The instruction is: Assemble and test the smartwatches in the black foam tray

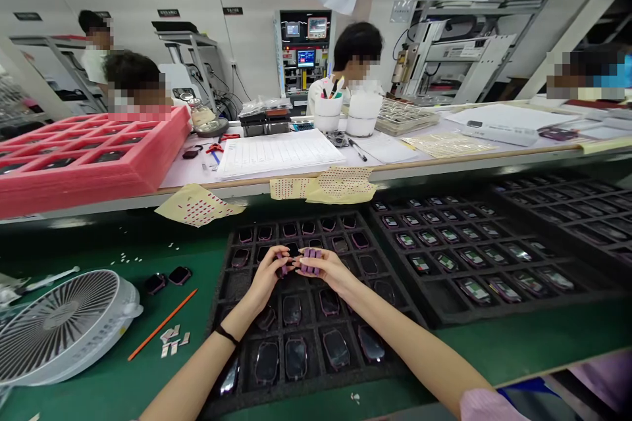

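Note:
My left hand (265,274) and my right hand (323,268) meet over the upper middle of a black foam tray (218,335). Their fingertips pinch a small dark device (292,266), mostly hidden by my fingers. Purple pieces show on my fingers (311,261), either strips or finger covers; I cannot tell which. Rows of dark, rounded rectangular watch-like cases (296,358) sit in the tray's compartments beneath my hands, each with a purplish edge. A black band circles my left wrist (227,335).
A second black tray of cases with green-marked labels (434,256) lies to the right. On the left are a white fan (62,327), an orange pencil (162,324) and two dark cases (168,278). Co-workers (355,59) sit beyond a raised bench with papers and a pink foam tray (83,158).

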The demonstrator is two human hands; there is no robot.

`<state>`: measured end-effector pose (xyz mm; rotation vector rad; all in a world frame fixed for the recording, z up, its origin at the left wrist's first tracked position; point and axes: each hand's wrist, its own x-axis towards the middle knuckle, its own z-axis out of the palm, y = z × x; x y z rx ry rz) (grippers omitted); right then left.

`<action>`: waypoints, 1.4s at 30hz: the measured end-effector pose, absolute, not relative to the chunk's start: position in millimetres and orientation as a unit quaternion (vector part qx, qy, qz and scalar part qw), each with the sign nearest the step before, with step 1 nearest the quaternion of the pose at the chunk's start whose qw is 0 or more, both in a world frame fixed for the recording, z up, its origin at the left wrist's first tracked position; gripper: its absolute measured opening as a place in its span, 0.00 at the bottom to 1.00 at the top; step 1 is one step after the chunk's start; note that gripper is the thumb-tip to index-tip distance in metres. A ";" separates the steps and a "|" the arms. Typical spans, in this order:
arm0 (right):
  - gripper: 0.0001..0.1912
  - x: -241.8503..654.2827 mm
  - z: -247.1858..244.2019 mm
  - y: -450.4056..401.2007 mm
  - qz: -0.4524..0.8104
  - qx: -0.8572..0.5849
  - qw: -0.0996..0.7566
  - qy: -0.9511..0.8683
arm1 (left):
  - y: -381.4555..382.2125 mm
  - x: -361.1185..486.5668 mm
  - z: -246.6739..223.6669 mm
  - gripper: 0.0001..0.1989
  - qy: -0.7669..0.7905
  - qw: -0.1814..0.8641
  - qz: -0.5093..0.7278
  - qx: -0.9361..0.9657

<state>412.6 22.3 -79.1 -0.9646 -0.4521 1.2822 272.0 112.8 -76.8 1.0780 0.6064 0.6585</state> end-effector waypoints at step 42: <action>0.23 397.9 -83.1 20.3 0.650 -0.392 0.604 -0.242 | 103.5 219.1 -56.2 0.34 0.154 0.295 0.201 0.921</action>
